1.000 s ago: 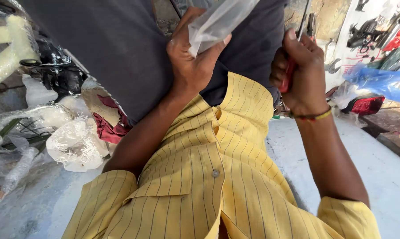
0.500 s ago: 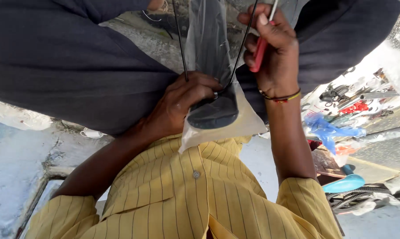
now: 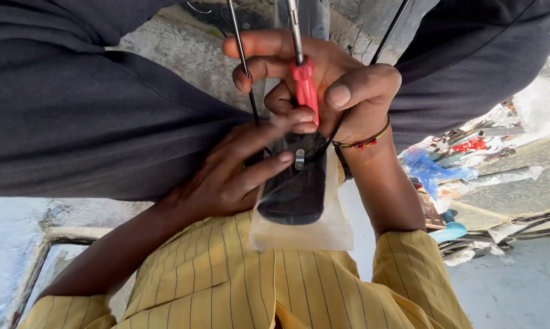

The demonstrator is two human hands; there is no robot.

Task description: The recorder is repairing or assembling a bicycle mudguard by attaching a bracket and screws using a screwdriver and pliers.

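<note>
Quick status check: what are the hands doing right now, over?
Left hand pressing a black part in a clear bag. Right hand gripping a red-handled screwdriver and thin black rods. Nothing blocking the bag.

Screwdriver [image 3: 304, 85] has a red handle and a silver metal shaft. The pouch [image 3: 324, 228] under it is clear plastic, milky and slightly yellowish, with a glossy black flat part [image 3: 293, 195] inside carrying a small silver metal clip [image 3: 299, 159]. Thin rods [image 3: 244, 67] are black. Shirt [image 3: 226, 286] near the camera is mustard yellow with thin dark pinstripes and a matching yellow button. Trousers [image 3: 62, 116] are plain dark navy-grey. Wrist bracelet [image 3: 366, 140] has red, yellow and dark beads. Far right, a blue plastic bag [image 3: 424, 170], a light blue handle [image 3: 448, 231] and red bits [image 3: 470, 145] in the clutter. Floor [image 3: 518, 286] is pale grey-white.
</note>
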